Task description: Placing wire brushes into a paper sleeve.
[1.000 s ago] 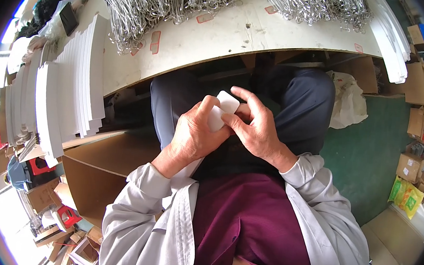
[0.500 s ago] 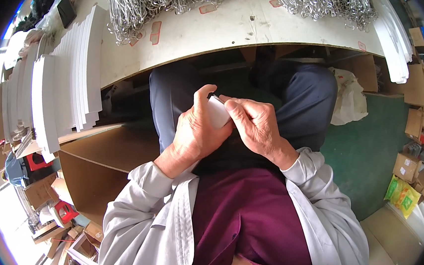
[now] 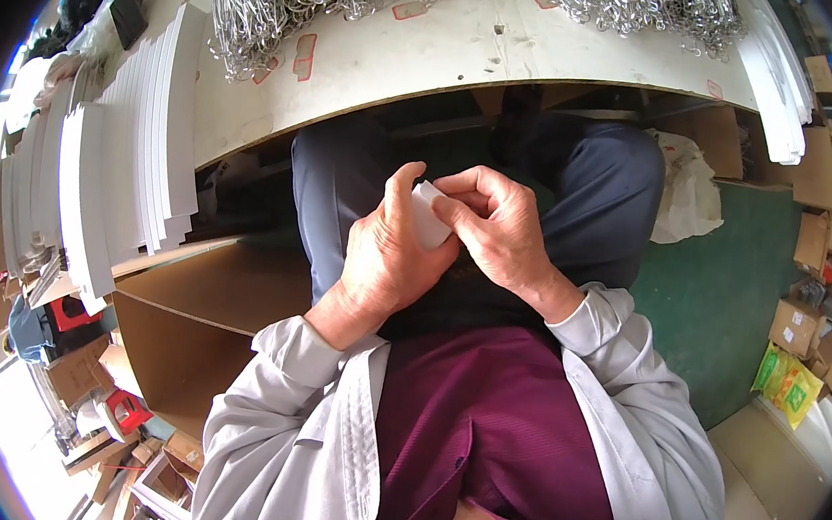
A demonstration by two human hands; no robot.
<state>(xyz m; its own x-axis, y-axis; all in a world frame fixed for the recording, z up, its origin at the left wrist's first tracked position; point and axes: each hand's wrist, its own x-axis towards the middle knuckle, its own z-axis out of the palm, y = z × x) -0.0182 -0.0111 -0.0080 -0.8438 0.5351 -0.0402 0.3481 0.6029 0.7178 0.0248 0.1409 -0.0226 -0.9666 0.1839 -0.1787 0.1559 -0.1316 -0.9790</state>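
Over my lap, my left hand (image 3: 384, 262) is wrapped round a small white piece (image 3: 428, 224) with a flat face and angular upper edges. It may be folded card, but its kind cannot be made out. The left index finger stands up beside it. My right hand (image 3: 504, 236) pinches the piece's right side between thumb and bent fingers. Both palms hide its lower part. Beyond my knees is the white worktable (image 3: 372, 76), with a dense heap of metal wire hooks (image 3: 270, 9) and another bunch of wire hooks (image 3: 650, 19) along its far side.
Stacked white strips (image 3: 143, 131) overhang the table's left end; more white strips (image 3: 776, 98) lie at the right. An open cardboard box (image 3: 185, 340) stands left of my legs. A pale plastic bag (image 3: 685, 193) lies beyond my right knee. Small cartons (image 3: 798, 327) stand far right.
The right hand's fingers have shifted upward and curled more at the white piece's top edge. The piece has turned and now shows a more angular top. The left hand has barely moved.
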